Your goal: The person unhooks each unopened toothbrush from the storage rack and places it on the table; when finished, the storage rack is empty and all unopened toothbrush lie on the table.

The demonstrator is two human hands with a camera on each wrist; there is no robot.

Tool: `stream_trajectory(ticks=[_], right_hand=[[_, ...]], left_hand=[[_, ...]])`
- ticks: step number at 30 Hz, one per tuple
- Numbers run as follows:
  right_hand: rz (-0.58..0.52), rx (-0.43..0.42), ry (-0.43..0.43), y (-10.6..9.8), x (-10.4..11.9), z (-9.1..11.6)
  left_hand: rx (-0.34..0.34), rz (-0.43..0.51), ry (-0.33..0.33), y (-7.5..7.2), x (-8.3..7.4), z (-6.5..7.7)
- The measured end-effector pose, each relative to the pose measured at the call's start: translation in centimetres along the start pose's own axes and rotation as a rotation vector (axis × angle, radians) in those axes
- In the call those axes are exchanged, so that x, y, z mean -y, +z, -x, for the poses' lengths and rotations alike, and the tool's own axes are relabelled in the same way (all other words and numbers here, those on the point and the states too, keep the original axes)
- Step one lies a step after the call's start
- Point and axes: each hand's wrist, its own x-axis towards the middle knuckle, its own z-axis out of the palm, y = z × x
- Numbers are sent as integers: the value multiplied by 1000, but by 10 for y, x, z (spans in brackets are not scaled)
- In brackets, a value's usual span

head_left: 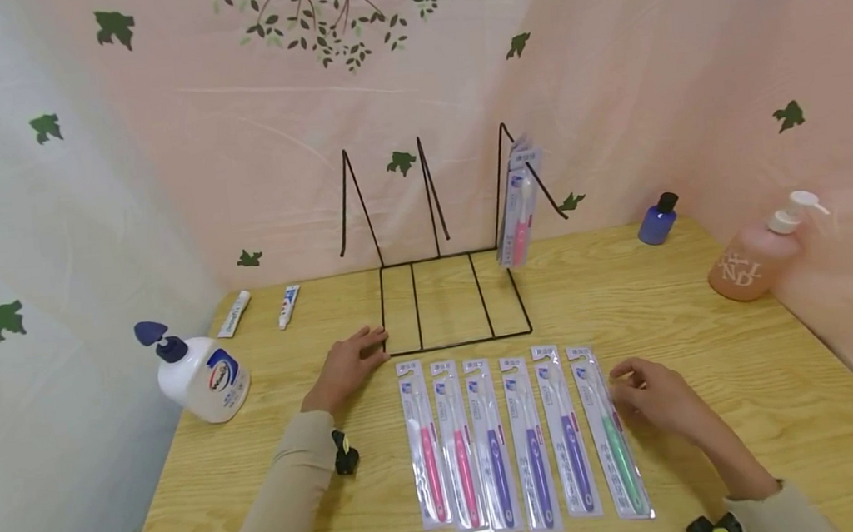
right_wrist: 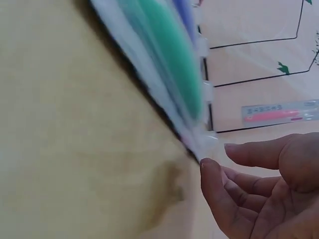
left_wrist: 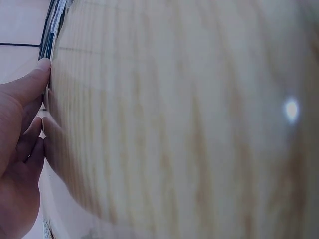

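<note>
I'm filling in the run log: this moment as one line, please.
Left hand: at wire rack | right hand: beside green toothbrush | six packaged toothbrushes: row on table | pink packaged toothbrush: on right hook

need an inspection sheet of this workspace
Surface: pale wood table, glare at near edge.
Job's things: six plastic toothbrush packs in a row, two pink, three purple, one green; another pink pack hangs on black wire rack.
Clutter: white pump bottle with blue top, two white tubes, blue bottle with black cap, pink pump bottle.
Hands: left hand at rack's front left corner; right hand at green pack's edge.
Cables: nothing seen.
Surroundings: pink leaf-print fabric.
</note>
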Motion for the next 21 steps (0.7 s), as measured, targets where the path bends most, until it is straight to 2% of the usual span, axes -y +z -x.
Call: stream_trajectory(ticks=[4,11,15,21], right_hand=[[64,-73,-87,-15,17,-11],[59,-273,-238,-38,59,-45],[-23,-372,-323,-44,82,-73],[-187,-454,-425,-46,114,-116]], left_hand=[[0,-6,-4,0,0,0],[-2,0,-1,1,-1,3],[-4,-3,3,0,-2,3],[-6,2,8,-1,-2,3]])
